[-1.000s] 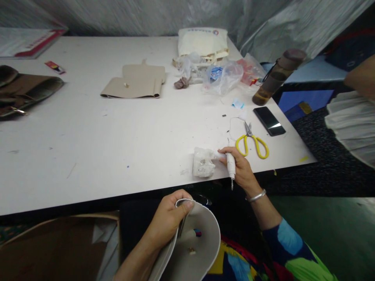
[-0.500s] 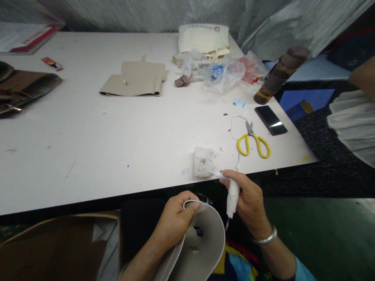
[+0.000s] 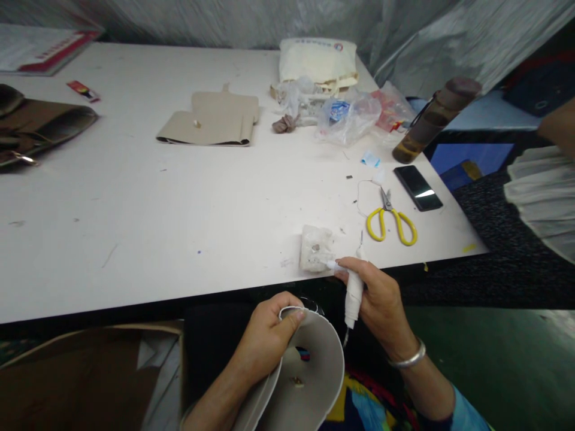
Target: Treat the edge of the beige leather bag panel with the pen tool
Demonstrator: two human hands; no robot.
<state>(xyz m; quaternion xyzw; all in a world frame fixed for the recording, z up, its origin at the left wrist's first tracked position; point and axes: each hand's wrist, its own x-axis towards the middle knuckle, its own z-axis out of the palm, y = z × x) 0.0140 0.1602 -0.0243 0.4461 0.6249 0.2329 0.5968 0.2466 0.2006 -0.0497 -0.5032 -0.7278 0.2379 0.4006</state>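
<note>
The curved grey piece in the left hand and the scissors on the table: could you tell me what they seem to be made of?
The curved grey piece looks like faux leather or a similar flexible sheet: matte and smooth, it bends in an even arc under the left hand. The scissors seem to have steel blades, grey and slightly shiny, with glossy yellow handles, probably plastic.

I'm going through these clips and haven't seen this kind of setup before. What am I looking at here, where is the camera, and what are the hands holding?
There is no machine: one camera sits on a person's head and looks down at their own bare hands, at the edge of a white table. The left hand pinches a curved grey leather-like piece held over the lap. The right hand grips a small white pen-like tool, its tip near a white lump on the table. Also on the table: yellow scissors, a black phone, a brown bottle, plastic bags and a folded beige piece. The pale sleeve at right belongs to someone else.
</note>
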